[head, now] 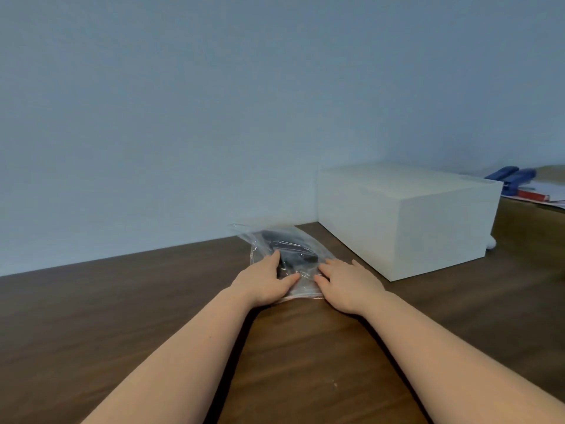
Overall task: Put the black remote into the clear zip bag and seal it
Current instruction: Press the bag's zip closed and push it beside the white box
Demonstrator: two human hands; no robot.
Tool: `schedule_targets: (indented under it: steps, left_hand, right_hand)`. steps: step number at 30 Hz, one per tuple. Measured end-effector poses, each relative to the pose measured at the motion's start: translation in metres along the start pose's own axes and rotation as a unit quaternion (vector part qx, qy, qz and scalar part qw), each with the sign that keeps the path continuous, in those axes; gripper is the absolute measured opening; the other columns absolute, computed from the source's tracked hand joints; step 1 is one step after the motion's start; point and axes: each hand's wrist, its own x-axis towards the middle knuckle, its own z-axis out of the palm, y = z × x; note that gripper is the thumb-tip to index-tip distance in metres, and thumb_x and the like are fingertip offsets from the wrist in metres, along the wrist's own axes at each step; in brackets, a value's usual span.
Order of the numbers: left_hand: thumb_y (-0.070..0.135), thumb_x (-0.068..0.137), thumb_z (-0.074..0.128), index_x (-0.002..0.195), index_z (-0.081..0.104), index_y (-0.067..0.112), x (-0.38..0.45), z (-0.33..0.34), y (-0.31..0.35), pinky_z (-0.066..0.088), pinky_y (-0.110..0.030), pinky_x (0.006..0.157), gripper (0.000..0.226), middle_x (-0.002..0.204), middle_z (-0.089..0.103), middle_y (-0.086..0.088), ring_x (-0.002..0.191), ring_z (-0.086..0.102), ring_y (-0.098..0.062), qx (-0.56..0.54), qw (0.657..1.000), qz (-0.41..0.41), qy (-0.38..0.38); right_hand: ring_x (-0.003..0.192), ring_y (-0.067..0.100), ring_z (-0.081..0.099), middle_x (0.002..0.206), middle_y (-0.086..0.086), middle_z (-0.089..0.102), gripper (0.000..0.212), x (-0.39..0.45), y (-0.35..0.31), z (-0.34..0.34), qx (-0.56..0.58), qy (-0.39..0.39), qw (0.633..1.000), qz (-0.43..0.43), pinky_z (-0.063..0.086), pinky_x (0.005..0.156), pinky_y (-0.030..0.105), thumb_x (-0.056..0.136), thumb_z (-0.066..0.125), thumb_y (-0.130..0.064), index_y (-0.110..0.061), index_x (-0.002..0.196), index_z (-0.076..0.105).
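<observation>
Left hand (265, 285) and right hand (345, 286), centre of frame, both flat, fingers spread, pressing near edge of clear bag (293, 258), gripping nothing. Black remote (290, 249) inside bag on brown table (305, 347). White box (406, 218) right, near bag.

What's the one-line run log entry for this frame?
remote: inside zip bag | bag: on table | left hand, right hand: pressing near bag edge | seal: cannot tell
</observation>
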Motion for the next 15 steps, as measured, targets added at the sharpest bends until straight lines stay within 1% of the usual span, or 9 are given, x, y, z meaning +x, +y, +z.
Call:
schedule_targets:
  steps: [2,5,7,10,12,14,15]
  left_hand:
    - [0.056,0.086,0.044,0.141,0.022,0.018,0.014,0.005,0.006,0.035,-0.035,0.102,0.071,0.146,0.041,-0.003,0.129,0.042,-0.024,-0.003,1.000,0.011,-0.001]
    - [0.058,0.085,0.044,0.140,0.026,0.020,0.030,0.010,0.012,0.036,-0.035,0.101,0.069,0.146,0.041,-0.003,0.129,0.043,-0.024,0.001,1.000,0.023,0.000]
    - [0.057,0.086,0.043,0.139,0.028,0.018,0.035,0.013,0.017,0.037,-0.035,0.100,0.068,0.145,0.042,-0.004,0.128,0.044,-0.025,0.001,1.000,0.024,0.001]
    - [0.058,0.085,0.042,0.130,0.037,0.018,0.037,0.020,0.020,0.041,-0.038,0.094,0.061,0.137,0.050,-0.006,0.119,0.050,-0.026,-0.001,1.000,0.022,0.013]
    - [0.061,0.083,0.040,0.125,0.041,0.017,0.034,0.023,0.019,0.044,-0.040,0.092,0.061,0.132,0.053,-0.007,0.115,0.052,-0.027,0.009,1.000,0.005,0.028]
    - [0.060,0.085,0.037,0.126,0.041,0.013,0.029,0.025,0.018,0.043,-0.041,0.094,0.062,0.134,0.051,-0.009,0.119,0.049,-0.029,0.021,0.999,-0.015,0.043]
    - [0.059,0.086,0.036,0.127,0.040,0.013,0.025,0.026,0.018,0.041,-0.042,0.096,0.062,0.135,0.050,-0.010,0.122,0.047,-0.029,0.024,0.998,-0.019,0.054]
  right_hand:
    - [0.133,0.019,0.039,0.141,0.004,0.048,0.044,0.007,0.009,0.002,-0.005,0.007,1.000,0.016,0.018,0.115,0.044,0.099,0.023,-0.034,-0.014,0.128,0.050]
    - [0.129,0.022,0.042,0.136,0.007,0.051,0.042,0.011,0.017,0.002,-0.023,0.023,0.999,0.039,0.024,0.111,0.043,0.099,0.024,-0.031,-0.011,0.123,0.052]
    - [0.125,0.024,0.044,0.134,0.007,0.052,0.039,0.010,0.020,-0.001,-0.021,0.038,0.998,0.049,0.029,0.106,0.039,0.099,0.026,-0.029,-0.011,0.121,0.053]
    - [0.120,0.028,0.048,0.132,0.007,0.054,0.035,0.011,0.023,-0.001,-0.024,0.061,0.996,0.057,0.038,0.096,0.036,0.099,0.031,-0.027,-0.014,0.121,0.054]
    - [0.112,0.030,0.054,0.126,0.008,0.059,0.031,0.015,0.027,0.004,-0.010,0.065,0.996,0.067,0.042,0.085,0.036,0.098,0.033,-0.027,-0.016,0.114,0.057]
    - [0.105,0.031,0.057,0.117,0.009,0.063,0.025,0.018,0.031,0.008,-0.001,0.069,0.995,0.077,0.039,0.074,0.034,0.095,0.036,-0.023,-0.015,0.101,0.059]
    - [0.103,0.031,0.058,0.115,0.010,0.063,0.024,0.019,0.032,0.010,0.000,0.071,0.994,0.081,0.037,0.072,0.033,0.094,0.036,-0.022,-0.015,0.097,0.059]
